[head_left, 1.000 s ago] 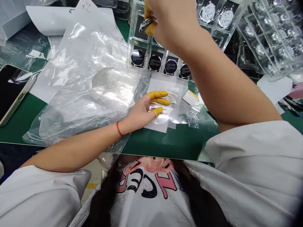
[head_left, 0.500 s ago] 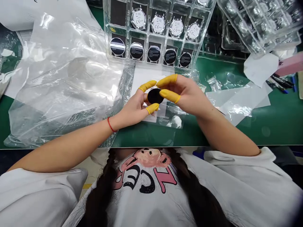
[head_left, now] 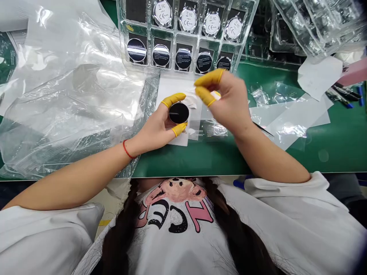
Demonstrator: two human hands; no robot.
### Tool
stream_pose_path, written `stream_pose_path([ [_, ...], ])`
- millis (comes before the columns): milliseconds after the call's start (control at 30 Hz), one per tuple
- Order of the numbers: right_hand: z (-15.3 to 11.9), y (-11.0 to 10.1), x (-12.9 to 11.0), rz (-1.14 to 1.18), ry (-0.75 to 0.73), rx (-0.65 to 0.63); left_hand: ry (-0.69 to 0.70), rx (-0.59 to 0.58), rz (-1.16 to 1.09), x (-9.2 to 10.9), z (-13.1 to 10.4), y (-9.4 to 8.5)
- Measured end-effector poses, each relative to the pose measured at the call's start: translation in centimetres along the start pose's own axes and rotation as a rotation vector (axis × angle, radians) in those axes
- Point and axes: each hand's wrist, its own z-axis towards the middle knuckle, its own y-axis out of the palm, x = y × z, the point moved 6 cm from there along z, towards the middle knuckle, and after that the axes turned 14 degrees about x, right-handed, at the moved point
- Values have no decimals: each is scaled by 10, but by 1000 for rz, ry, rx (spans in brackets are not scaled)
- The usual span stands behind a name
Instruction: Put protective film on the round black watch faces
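Note:
My left hand [head_left: 164,124], with yellow finger cots on thumb and forefinger, grips a round watch [head_left: 179,113] by its rim. The watch's black, glossy face is turned up. To the right and a little higher, my right hand [head_left: 222,97] is apart from the watch, its yellow-covered thumb and forefinger pinched close together. What they hold, if anything, I cannot make out. Beneath the hands lie white paper [head_left: 169,86] and clear film pieces with printed text [head_left: 217,130]. A thin dark pointed tool [head_left: 263,129] shows beside my right wrist, partly hidden.
A clear compartment tray [head_left: 172,36] at the back holds several watches, some back side up. Stacked clear trays [head_left: 312,26] stand at the back right, near pens [head_left: 341,94] and a pink block [head_left: 354,72]. Large plastic bags [head_left: 71,99] cover the left of the green table [head_left: 315,152].
My right hand has moved up and away from the watch, its fingertips drawing together. The left hand keeps its grip, and more of the black face now shows.

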Motion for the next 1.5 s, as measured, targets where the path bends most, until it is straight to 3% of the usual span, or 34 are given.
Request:
stream_pose_path([
  [67, 10, 7, 19, -57, 5, 27, -11, 7, 4, -2, 1, -5],
  [233, 8, 46, 50, -223, -55, -158, -86, 49, -2, -7, 3, -13],
  [333, 4, 34, 35, -112, -20, -138, -148, 46, -64, -3, 3, -11],
  [433, 1, 13, -3, 7, -65, -70, -230, 36, -124, 4, 2, -5],
  [567, -12, 23, -35, -14, -207, -154, -262, 59, -127, 12, 0, -1],
  [667, -26, 35, -35, -62, -257, -172, -265, 90, -101, 14, -1, -3],
  [800, -39, 30, -36, -18, -372, -163, -295, 82, -133, 16, 1, -6],
  [1033, -20, 26, -20, -86, -352, -153, -366, 88, -164, 16, 2, -3],
  [1233, -27, 33, -33, -69, -486, -253, -320, 89, -122, 15, 2, -4],
  [1400, -14, 21, -21, -18, -369, -355, -305, 124, -135, 17, 4, -11],
  [1500, -4, 13, -12, 7, -358, -352, -292, 127, -133, 21, 4, -14],
])
